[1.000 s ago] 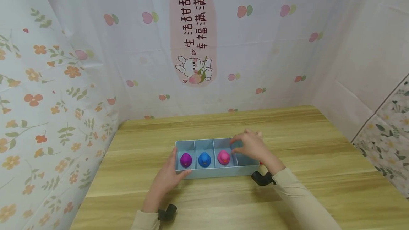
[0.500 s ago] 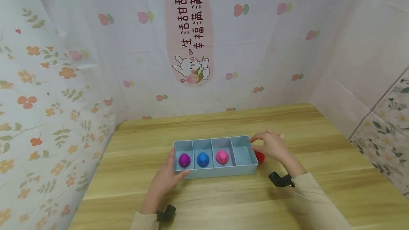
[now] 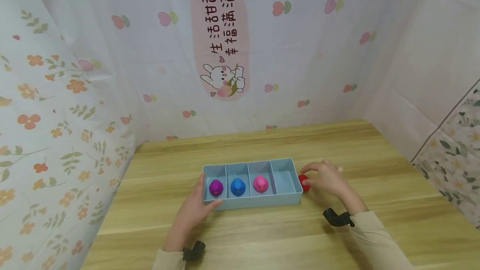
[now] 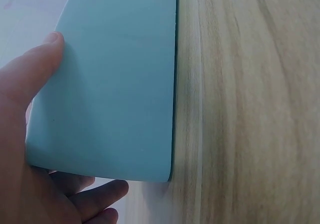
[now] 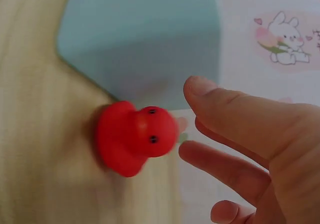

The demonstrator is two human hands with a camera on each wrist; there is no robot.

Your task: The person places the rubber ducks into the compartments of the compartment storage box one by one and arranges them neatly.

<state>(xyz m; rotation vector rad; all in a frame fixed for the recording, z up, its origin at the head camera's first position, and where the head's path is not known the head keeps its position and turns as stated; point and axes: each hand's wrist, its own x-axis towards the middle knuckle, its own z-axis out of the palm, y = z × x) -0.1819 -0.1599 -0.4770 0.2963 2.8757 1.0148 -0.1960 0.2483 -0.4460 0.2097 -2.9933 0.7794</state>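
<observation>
A light blue divided box [image 3: 262, 202] sits on the table, a purple toy duck [image 3: 216, 188], a blue duck [image 3: 238, 186] and a pink duck [image 3: 260, 183] each in their own compartment. Its rightmost compartment is bare. My left hand [image 3: 193, 204] grips the left front corner, thumb at the front wall [image 4: 110, 98] and fingers round the end. Just outside the right end, a red toy duck [image 5: 130, 139] stands upright on the wood. Over it is my right hand [image 3: 330, 180], thumb and fingers spread apart, fingertips close to the duck's head in the right wrist view.
The wooden tabletop [image 3: 255, 236] reaches a white patterned cloth [image 3: 292, 61] at the back. Floral cloth [image 3: 56, 136] hangs along the left side. Each wrist carries a black camera mount [image 3: 194, 251].
My right hand has moved right from above the rightmost compartment to the red duck beside the box, and lowered. The left hand has stayed at the box's corner.
</observation>
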